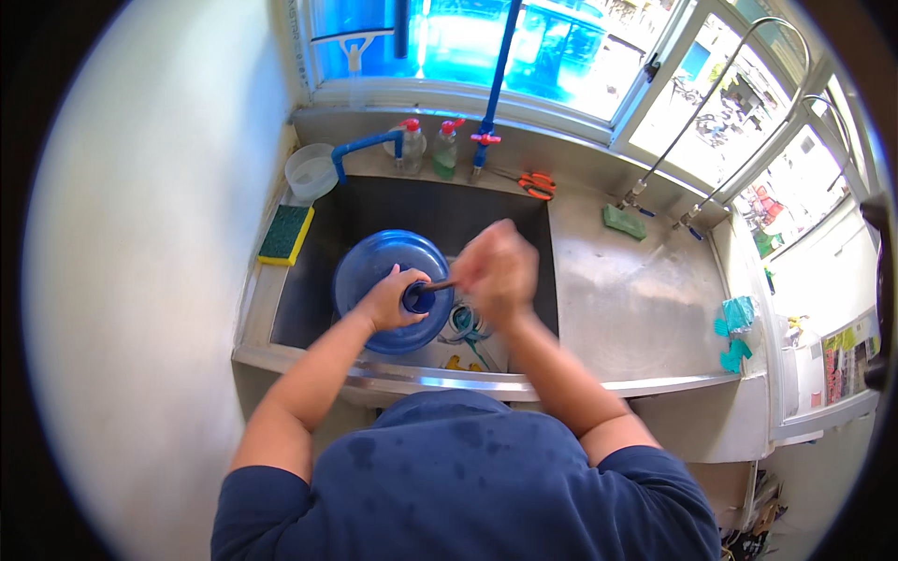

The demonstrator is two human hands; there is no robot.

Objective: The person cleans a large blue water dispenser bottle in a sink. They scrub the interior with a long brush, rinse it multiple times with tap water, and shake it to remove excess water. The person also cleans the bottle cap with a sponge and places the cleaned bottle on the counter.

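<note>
Glossy, round blue jug [385, 256], left fingers [409, 275] about its neck [420, 298], right fingers [473, 266] around brown rod [441, 285]

We see a steel counter [645, 318] with a sink [510, 208], where a blue jug [385, 254] stands near a yellow scrap [455, 363]. Behind it we find bottles [412, 157] and scissors [537, 185]; leftward, a tub [311, 174] and sponge [284, 236]; rightward, a green block [624, 222] and turquoise scraps [738, 314].
</note>
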